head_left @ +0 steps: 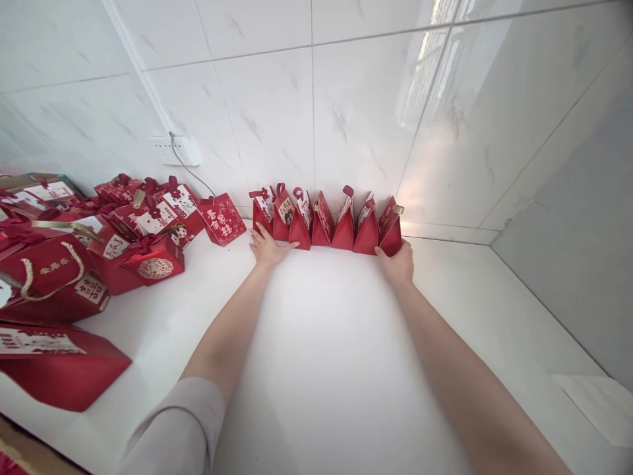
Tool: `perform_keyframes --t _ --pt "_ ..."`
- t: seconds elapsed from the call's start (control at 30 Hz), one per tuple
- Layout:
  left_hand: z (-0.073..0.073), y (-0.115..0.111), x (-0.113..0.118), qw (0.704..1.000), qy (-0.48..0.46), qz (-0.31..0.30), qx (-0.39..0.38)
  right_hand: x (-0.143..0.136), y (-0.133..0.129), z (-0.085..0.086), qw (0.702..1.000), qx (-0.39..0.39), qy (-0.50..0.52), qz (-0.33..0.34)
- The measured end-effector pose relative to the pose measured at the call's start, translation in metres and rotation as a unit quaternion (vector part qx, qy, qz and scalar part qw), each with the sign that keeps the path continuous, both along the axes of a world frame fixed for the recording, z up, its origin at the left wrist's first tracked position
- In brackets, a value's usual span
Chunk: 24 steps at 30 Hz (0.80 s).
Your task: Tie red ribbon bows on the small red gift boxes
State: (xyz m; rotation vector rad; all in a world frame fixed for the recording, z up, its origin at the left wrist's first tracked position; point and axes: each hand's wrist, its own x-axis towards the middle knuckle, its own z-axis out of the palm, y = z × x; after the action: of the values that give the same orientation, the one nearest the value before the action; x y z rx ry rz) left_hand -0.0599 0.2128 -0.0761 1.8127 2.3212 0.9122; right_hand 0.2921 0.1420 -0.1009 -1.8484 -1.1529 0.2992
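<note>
A row of several small red triangular gift boxes (pixel 323 227) stands against the tiled wall, each tapering to a ridge, most with a ribbon loop or tie on top. At the row's left end, my left hand (pixel 267 249) has its fingers spread, touching the lower front of the leftmost box (pixel 262 210). Its thumb points right along the bases. My right hand (pixel 397 262) curls round the lower part of the rightmost box (pixel 390 232), thumb in front and fingers on its right side. Just left of the row, another red box (pixel 222 219) with gold characters leans tilted.
More red gift boxes crowd the left, including one with a rope handle (pixel 54 274) and a large one lying (pixel 74 376) nearer me. A wall socket (pixel 175 150) has a grey cable hanging from it. A grey side panel (pixel 568 218) bounds the white counter (pixel 316 369) at right.
</note>
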Motion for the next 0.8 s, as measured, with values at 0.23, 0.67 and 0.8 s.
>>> perform_keyframes --t 0.23,0.67,0.8 --pt "0.002 0.010 0.010 1.000 -0.023 0.010 0.007 -0.014 0.013 0.001 0.997 -0.028 -0.064 -0.038" --pt "0.032 -0.004 -0.123 0.980 -0.060 0.155 0.111 -0.007 0.011 -0.003 0.996 -0.035 -0.078 -0.019" --pt "0.026 0.014 -0.131 0.990 -0.061 0.119 0.040 -0.008 0.019 -0.007 0.997 -0.028 -0.074 -0.026"
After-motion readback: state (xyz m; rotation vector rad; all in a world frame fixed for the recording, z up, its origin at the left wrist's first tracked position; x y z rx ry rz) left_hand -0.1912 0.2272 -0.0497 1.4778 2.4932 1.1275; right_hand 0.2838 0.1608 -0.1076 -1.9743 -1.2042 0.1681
